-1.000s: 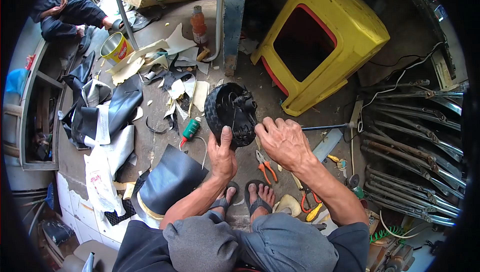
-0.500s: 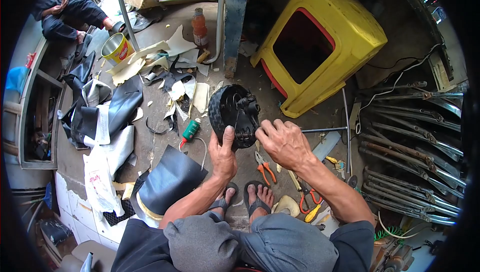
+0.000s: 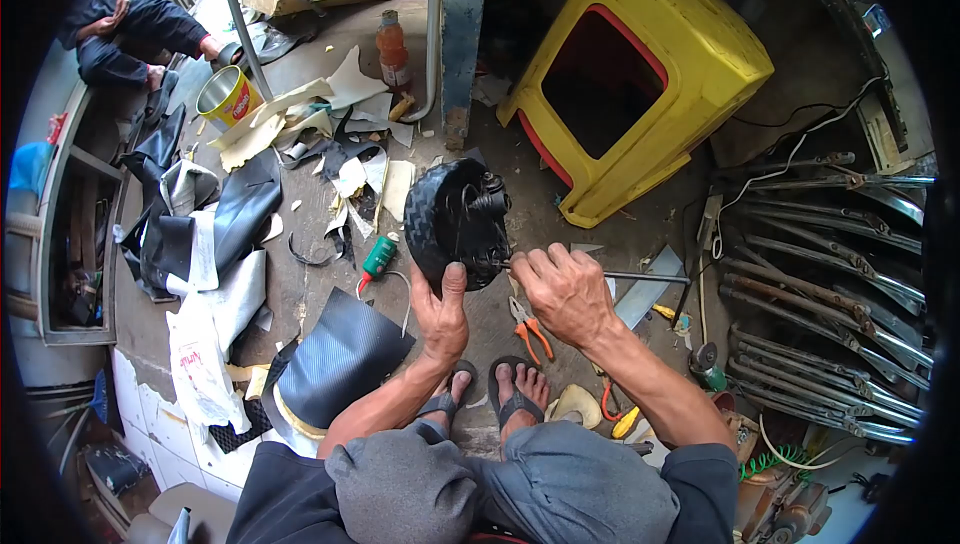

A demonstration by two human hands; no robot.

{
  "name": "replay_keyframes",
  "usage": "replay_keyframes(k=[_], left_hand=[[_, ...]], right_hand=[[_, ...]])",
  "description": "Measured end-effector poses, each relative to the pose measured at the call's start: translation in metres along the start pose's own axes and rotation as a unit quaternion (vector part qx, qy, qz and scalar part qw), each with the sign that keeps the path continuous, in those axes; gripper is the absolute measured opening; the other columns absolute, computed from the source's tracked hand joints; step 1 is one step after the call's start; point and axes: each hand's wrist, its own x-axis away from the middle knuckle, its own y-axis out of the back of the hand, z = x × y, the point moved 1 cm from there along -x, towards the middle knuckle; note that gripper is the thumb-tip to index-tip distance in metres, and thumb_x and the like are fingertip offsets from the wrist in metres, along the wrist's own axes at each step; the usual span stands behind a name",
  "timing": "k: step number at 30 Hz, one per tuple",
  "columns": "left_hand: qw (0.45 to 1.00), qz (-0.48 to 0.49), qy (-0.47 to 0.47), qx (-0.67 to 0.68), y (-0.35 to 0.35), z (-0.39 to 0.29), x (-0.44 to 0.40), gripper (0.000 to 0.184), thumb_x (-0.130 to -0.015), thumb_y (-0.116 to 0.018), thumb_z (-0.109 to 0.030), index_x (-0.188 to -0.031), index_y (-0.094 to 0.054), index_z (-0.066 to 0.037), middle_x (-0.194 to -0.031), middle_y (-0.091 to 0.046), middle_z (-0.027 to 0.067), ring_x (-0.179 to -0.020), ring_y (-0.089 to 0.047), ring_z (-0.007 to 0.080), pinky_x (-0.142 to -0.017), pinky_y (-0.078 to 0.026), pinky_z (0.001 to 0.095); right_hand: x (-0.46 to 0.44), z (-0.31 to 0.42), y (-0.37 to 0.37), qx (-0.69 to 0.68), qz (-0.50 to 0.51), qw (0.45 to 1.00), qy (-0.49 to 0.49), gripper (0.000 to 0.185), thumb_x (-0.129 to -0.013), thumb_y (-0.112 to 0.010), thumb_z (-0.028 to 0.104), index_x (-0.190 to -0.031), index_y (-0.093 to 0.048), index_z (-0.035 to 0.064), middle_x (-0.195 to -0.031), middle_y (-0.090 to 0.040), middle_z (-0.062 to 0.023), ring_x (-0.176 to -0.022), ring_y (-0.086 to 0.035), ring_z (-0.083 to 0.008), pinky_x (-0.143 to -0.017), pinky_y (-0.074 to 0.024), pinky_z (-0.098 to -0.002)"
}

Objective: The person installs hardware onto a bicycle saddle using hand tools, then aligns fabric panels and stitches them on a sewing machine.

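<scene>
Gripped above the floor (image 3: 533, 222) at its near edge by your left hand (image 3: 440, 322), the black checkered shell (image 3: 466, 229) was probably light and stiff, best held by its outer wall (image 3: 425, 216), while your right hand (image 3: 562, 291) was closed around a metal rod (image 3: 645, 275).

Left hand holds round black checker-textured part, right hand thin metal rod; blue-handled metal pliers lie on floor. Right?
Handle colour is wrong: head view shows orange-handled metal pliers on the floor. Left hand on the round part, right hand on the rod: correct.
</scene>
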Motion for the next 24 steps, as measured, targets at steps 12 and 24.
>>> replay_keyframes(k=[12, 24], left_hand=[[0.976, 0.142, -0.102, -0.132, 0.014, 0.0, 0.001, 0.069, -0.099, -0.068, -0.027, -0.15, -0.034, 0.005, -0.141, -0.052, 0.018, -0.13, -0.05, 0.0239, -0.109, -0.04, 0.0362], [1.0, 0.021, -0.013, 0.019, 0.016, 0.012, -0.009, 0.064, -0.104, -0.059, -0.034, -0.152, -0.031, -0.003, -0.147, -0.049, 0.0116, -0.13, -0.052, 0.0222, -0.111, -0.04, 0.0361]], right_hand=[[0.016, 0.004, -0.013, -0.372, 0.154, 0.863, -0.304, 0.027, -0.095, -0.065, 0.025, -0.1, -0.071, -0.0017, -0.072, -0.065, -0.0221, -0.07, -0.067, -0.0411, -0.065, -0.0501, -0.046], [0.02, 0.021, 0.005, -0.158, 0.048, 0.972, -0.17, 0.014, -0.082, -0.062, -0.001, -0.094, -0.059, 0.0031, -0.09, -0.058, -0.0181, -0.078, -0.07, -0.0364, -0.065, -0.058, -0.0465]])
